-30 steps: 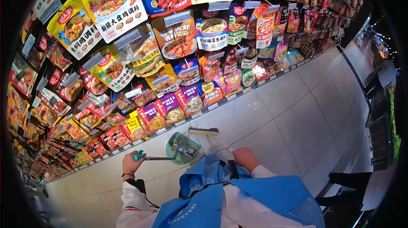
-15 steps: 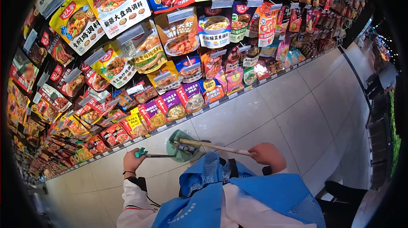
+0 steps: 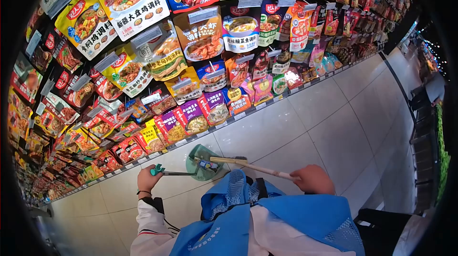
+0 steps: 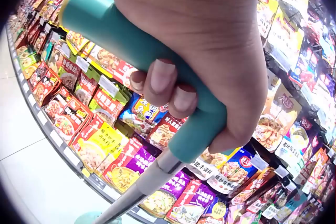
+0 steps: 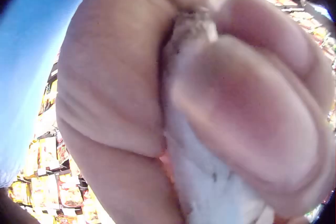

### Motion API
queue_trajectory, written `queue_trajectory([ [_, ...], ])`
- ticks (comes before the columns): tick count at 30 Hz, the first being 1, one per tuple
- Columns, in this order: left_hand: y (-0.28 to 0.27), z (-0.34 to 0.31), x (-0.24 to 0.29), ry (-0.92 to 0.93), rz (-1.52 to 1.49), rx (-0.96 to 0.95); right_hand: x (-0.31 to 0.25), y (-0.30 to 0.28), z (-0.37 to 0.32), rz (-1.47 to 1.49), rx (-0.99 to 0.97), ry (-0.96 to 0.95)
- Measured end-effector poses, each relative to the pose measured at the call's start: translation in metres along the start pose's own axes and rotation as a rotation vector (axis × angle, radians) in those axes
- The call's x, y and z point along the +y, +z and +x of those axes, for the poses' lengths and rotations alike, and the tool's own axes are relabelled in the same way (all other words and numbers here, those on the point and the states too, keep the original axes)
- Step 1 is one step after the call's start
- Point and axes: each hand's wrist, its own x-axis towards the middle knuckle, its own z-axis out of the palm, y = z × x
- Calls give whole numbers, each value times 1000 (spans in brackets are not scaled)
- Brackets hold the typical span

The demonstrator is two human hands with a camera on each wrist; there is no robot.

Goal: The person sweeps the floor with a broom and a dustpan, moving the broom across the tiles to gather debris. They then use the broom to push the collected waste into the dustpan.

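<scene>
My left hand grips the teal handle of a long-handled dustpan, fingers curled round it in the left wrist view. The dustpan's green see-through pan is low by the floor, in front of the blue vest. A small blue-and-white piece of litter lies in the pan. My right hand holds the end of a pale-handled broom. Its head overlaps the pan's right edge in the head view, dark bristles partly hidden. The right wrist view shows the fingers close round a whitish handle.
A tall shelf of seasoning pouches runs along the front, its bottom ledge near the pan. Pale floor tiles stretch right. Dark-clothed legs show at the lower right, and another person stands farther off.
My right hand has moved right with the broom handle, which swung from slanting to nearly level. The broom head has come down beside and over the pan. My left hand has barely moved.
</scene>
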Motion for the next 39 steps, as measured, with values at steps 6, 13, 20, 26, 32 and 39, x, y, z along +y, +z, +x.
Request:
queue_trajectory([
  [6,-3,-2,4,-8,-5,0,-8,-1,-5,-16,-94,10],
  [13,-2,-2,3,-7,3,-22,-22,7,0,-69,-119,-38],
  [20,1,-3,2,-11,5,3,-24,14,9,-159,-106,-42],
  [26,1,-4,2,-8,-3,-2,-20,10,-1,-100,24,-85],
  [32,-1,-2,6,-36,21,-44,-17,23,17,-65,175,-225],
  [39,1,-3,5,-33,20,-16,-40,54,54,-239,77,-358],
])
